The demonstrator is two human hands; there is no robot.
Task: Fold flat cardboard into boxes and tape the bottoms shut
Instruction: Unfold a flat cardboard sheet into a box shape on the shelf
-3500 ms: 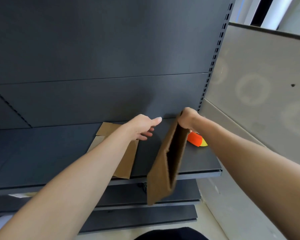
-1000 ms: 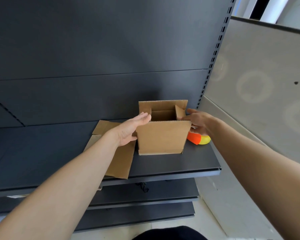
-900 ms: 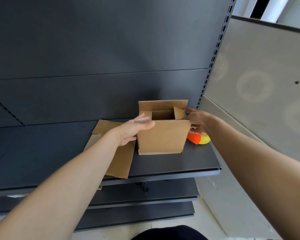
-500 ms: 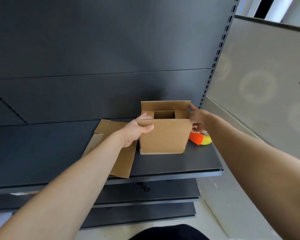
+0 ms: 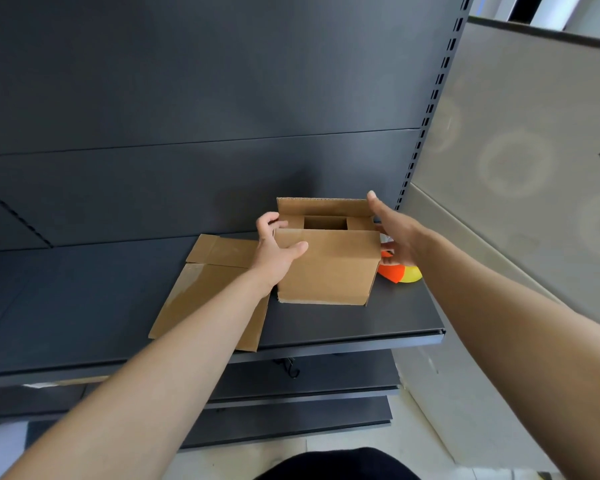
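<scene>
Box (image 5: 326,268) stands on shelf (image 5: 343,323), right of flat cardboard (image 5: 208,299); short flaps in, long flaps up. Left hand (image 5: 274,251) grips its near-left corner, right hand (image 5: 399,233) straight-fingered against its right side. Next, likely: close long flaps.

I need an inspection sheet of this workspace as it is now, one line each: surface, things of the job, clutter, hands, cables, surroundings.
Surface: dark metal shelf, carrying the items below.
Job's things: box stands upright, side flaps folded in, far flap up; flat cardboard lies to its left, reaching the front edge.
Clutter: orange and yellow object to the right of the box; cannot tell what it is.
Hands: left hand grips the box's left top corner; right hand, fingers straight, at its right side.
Cables: small black looped item under the shelf; cable or hook, cannot tell.
Surroundings: dark back panel, slotted upright, grey partition, lower shelves.
</scene>
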